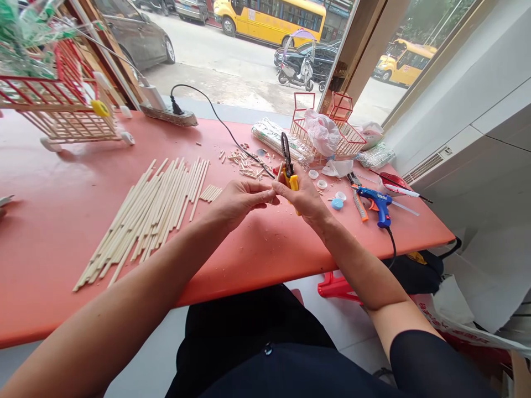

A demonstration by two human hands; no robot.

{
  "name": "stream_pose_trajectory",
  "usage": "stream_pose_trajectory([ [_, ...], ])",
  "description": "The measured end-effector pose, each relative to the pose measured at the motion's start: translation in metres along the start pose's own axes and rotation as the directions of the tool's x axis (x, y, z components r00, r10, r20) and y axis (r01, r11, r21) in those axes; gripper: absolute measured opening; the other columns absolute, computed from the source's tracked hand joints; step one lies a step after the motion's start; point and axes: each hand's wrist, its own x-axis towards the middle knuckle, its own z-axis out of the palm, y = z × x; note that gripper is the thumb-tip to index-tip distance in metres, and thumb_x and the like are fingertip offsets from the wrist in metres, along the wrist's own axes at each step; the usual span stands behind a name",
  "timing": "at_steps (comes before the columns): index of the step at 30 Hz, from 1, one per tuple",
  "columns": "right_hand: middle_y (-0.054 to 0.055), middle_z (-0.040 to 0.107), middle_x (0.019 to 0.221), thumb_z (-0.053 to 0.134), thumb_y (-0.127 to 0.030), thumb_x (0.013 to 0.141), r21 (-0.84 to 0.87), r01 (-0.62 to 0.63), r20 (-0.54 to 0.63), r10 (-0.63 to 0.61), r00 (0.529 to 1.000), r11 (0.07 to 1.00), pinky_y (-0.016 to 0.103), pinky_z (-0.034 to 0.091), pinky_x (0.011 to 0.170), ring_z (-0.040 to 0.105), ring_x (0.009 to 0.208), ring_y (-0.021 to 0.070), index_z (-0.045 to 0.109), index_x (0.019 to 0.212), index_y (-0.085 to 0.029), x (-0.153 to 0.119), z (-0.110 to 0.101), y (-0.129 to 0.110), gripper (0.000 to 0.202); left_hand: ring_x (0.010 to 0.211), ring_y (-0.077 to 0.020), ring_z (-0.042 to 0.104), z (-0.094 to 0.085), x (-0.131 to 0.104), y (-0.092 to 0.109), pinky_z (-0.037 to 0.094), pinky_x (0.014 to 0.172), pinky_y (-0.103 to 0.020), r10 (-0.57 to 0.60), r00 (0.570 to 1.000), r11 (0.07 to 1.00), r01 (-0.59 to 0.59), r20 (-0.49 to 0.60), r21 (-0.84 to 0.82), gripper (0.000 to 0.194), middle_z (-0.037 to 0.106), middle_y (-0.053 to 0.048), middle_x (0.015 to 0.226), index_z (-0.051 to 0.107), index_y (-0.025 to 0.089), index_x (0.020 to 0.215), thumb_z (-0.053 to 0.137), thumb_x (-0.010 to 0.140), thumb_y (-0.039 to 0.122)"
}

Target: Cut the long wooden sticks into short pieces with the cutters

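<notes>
My left hand [244, 200] is closed, its fingertips pinching a short wooden stick [280, 170] that points up and away. My right hand [309, 193] is wrapped around yellow-handled pliers [285, 146], black jaws upward; its thumb reaches over to the left fingertips and the stick. Both hands meet above the red table [249, 249]. Left of them lies a spread of long wooden sticks [145, 221], with a small row of short sticks [211, 193] beside it. Behind the hands, cut stick pieces [244, 160] are scattered.
At right lie a blue glue gun [375, 203], an orange-handled utility knife [360, 204] and small caps [337, 204]. A stick-built cart [74, 105] stands at left, and another stick frame [348, 141] at the back. A black cable [224, 124] runs from a power strip [170, 114]. A person's hand [3, 210] shows at the left edge.
</notes>
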Motion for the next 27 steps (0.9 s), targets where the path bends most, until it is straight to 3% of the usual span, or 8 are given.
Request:
stream_pose_trajectory([
  [3,-0.001,0.062,0.092,0.08,-0.054,0.081,-0.034,-0.056,0.061,0.058,0.996,0.998,0.032,0.051,0.078,0.058,0.083,0.016,0.058,0.112,-0.024,0.001,-0.007,-0.003,0.048,0.079,-0.02,0.071,-0.003,0.001,0.003,0.051,0.076,-0.031,0.047,0.998,0.996,-0.043,-0.053,0.074,0.04,0.082,-0.01,0.079,0.088,0.019,0.08,0.1,0.061,0.052],
  [6,0.005,0.073,0.111,0.073,-0.057,0.09,-0.059,-0.108,0.142,0.115,0.983,0.992,0.034,0.053,0.085,0.067,0.096,0.0191,0.06,0.119,-0.022,0.002,-0.018,-0.006,0.047,0.079,-0.0204,0.072,-0.011,0.0,0.013,0.053,0.076,-0.032,0.112,0.988,0.987,-0.098,-0.105,0.126,0.041,0.082,-0.01,0.079,0.088,0.018,0.083,0.099,0.062,0.052],
  [11,0.012,0.076,0.123,0.066,-0.063,0.098,-0.209,-0.098,0.277,0.155,0.948,0.973,0.036,0.055,0.092,0.071,0.106,0.0223,0.063,0.122,-0.019,0.001,-0.03,-0.013,0.051,0.078,-0.0218,0.074,-0.022,-0.003,0.031,0.057,0.08,-0.036,0.225,0.964,0.964,-0.199,-0.142,0.175,0.042,0.08,-0.01,0.077,0.087,0.017,0.082,0.098,0.063,0.052],
  [18,0.013,0.075,0.126,0.065,-0.062,0.098,-0.31,-0.074,0.4,0.201,0.894,0.948,0.038,0.054,0.098,0.071,0.116,0.0249,0.062,0.129,-0.017,-0.001,-0.035,-0.021,0.055,0.078,-0.0217,0.074,-0.028,-0.007,0.038,0.06,0.081,-0.036,0.163,0.978,0.972,-0.138,-0.126,0.19,0.042,0.08,-0.009,0.077,0.087,0.018,0.082,0.101,0.06,0.051],
  [27,0.011,0.074,0.126,0.069,-0.06,0.097,-0.358,-0.001,0.44,0.169,0.882,0.934,0.042,0.053,0.103,0.068,0.118,0.0273,0.066,0.13,-0.018,-0.002,-0.035,-0.021,0.053,0.076,-0.0234,0.073,-0.026,-0.003,0.033,0.06,0.078,-0.037,0.118,0.992,0.972,-0.123,0.035,0.201,0.04,0.078,-0.01,0.073,0.085,0.017,0.074,0.1,0.061,0.052],
])
